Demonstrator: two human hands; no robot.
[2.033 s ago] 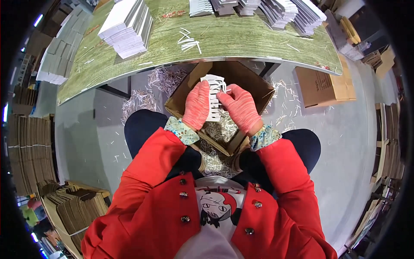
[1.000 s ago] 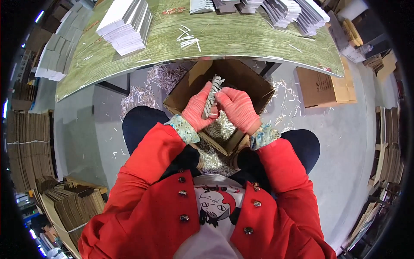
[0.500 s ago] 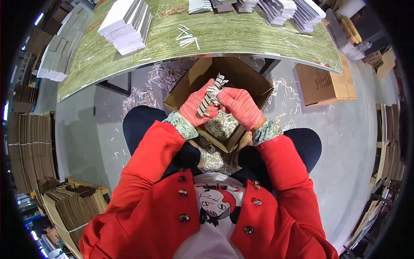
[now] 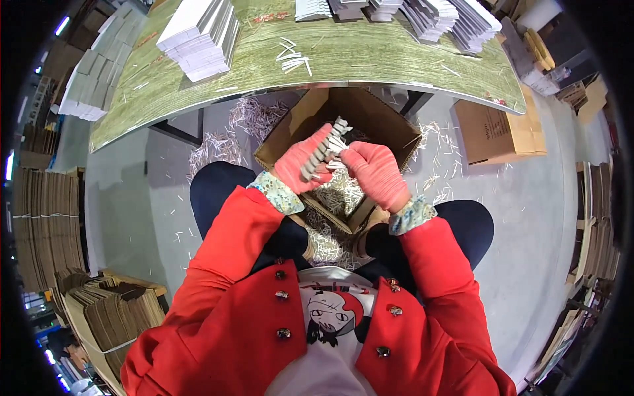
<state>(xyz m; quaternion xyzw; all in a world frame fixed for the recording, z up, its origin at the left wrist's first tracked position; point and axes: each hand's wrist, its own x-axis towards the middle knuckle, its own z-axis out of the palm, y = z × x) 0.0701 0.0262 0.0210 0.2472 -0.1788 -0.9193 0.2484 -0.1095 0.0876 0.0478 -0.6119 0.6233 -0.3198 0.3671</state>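
My left hand [image 4: 297,162], in a pink knit glove, is wrapped round a small stack of slotted card pieces [image 4: 319,157] whose light and dark edges show. Loose white paper strips [image 4: 337,145] stick out at the stack's right side. My right hand [image 4: 378,174], gloved the same way, has its fingers closed at those strips; the fingertips are partly hidden. Both hands are above an open cardboard box [image 4: 378,119] between my legs. White paper scraps [image 4: 342,193] lie inside it.
A green wood-grain table [image 4: 370,59] stands just beyond, bearing white card stacks [image 4: 201,46] and loose strips [image 4: 294,61]. Scrap piles [image 4: 257,117] litter the floor. A closed carton [image 4: 485,135] sits at right, bundled flat cardboard [image 4: 46,218] at left.
My right hand has moved slightly right and down, away from the stack, and more white strips now fan out between the hands. The left hand keeps its hold.
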